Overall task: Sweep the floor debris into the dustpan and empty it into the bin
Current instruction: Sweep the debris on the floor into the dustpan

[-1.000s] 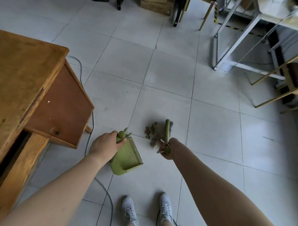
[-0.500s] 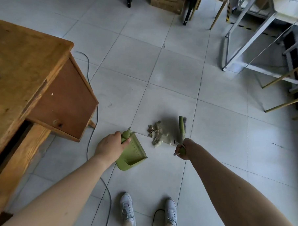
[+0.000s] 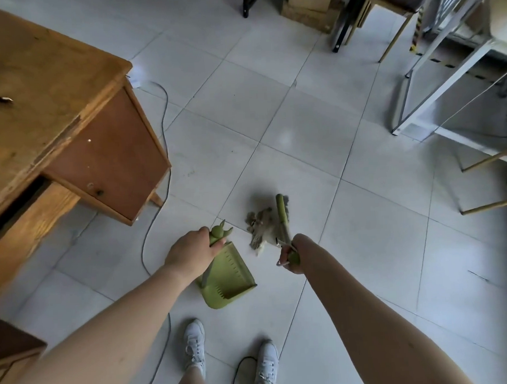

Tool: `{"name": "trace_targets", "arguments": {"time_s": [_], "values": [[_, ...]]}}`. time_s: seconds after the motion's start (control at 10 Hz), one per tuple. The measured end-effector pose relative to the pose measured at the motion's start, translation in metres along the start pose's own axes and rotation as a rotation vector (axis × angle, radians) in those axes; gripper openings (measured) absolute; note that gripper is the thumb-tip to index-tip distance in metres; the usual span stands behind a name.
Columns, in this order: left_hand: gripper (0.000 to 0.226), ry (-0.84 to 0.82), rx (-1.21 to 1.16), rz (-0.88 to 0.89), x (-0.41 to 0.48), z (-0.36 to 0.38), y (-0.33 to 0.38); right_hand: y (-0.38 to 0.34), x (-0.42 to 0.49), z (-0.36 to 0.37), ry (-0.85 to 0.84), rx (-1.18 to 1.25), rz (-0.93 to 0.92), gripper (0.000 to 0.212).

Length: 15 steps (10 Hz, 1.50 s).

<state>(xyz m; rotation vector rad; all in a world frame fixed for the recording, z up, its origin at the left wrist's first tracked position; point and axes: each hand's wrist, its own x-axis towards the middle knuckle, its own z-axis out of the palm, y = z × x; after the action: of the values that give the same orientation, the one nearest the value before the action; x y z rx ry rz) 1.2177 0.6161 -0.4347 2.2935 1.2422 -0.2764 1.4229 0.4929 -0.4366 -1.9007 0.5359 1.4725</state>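
Observation:
My left hand (image 3: 191,251) grips the handle of a green dustpan (image 3: 227,277), which hangs tilted above the tiled floor with its open mouth toward my feet. My right hand (image 3: 291,255) holds the handle of a small green brush (image 3: 282,216); its head points away from me and sits at the right side of a pile of brownish debris (image 3: 261,225) on the floor. The debris lies between the dustpan handle and the brush. No bin is in view.
A wooden desk (image 3: 54,113) with a side cabinet stands at the left, and a grey cable (image 3: 159,196) runs across the floor beside it. White metal frames (image 3: 433,76) and chairs stand at the right, cardboard boxes (image 3: 311,3) at the back. My white shoes (image 3: 195,348) are below.
The view has shifted, so desk and hands sit a little differently in frame. The brush and the debris pile have edged slightly left toward the dustpan. Both hands keep their holds.

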Motion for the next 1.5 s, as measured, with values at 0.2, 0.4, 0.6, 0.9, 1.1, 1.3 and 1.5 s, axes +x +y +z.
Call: {"name": "trace_targets", "arguments": {"time_s": [0.2, 0.4, 0.6, 0.9, 1.1, 1.3, 1.5], "values": [[0.041, 0.022, -0.031, -0.021, -0.014, 0.014, 0.038, 0.005, -0.003, -0.051, 0.119, -0.188, 0.039, 0.060], [0.043, 0.081, -0.040, -0.026, -0.021, 0.026, 0.070, 0.004, 0.008, -0.074, 0.113, -0.218, -0.073, 0.037], [0.042, 0.038, -0.176, -0.153, -0.027, 0.045, 0.087, -0.021, 0.036, -0.079, 0.087, -0.551, -0.233, 0.030], [0.043, 0.021, -0.265, -0.186, -0.052, 0.071, 0.069, 0.019, 0.085, -0.079, 0.109, -0.647, 0.042, 0.033], [0.044, -0.010, -0.237, -0.118, -0.061, 0.065, 0.051, 0.082, 0.074, -0.072, 0.063, -0.607, 0.047, 0.042], [0.042, -0.033, -0.240, -0.091, -0.081, 0.069, 0.036, 0.069, 0.057, -0.066, 0.169, -0.635, -0.076, 0.028], [0.042, -0.012, -0.238, -0.092, -0.097, 0.076, 0.025, 0.068, 0.064, -0.055, 0.183, -0.508, -0.076, 0.029]]}}
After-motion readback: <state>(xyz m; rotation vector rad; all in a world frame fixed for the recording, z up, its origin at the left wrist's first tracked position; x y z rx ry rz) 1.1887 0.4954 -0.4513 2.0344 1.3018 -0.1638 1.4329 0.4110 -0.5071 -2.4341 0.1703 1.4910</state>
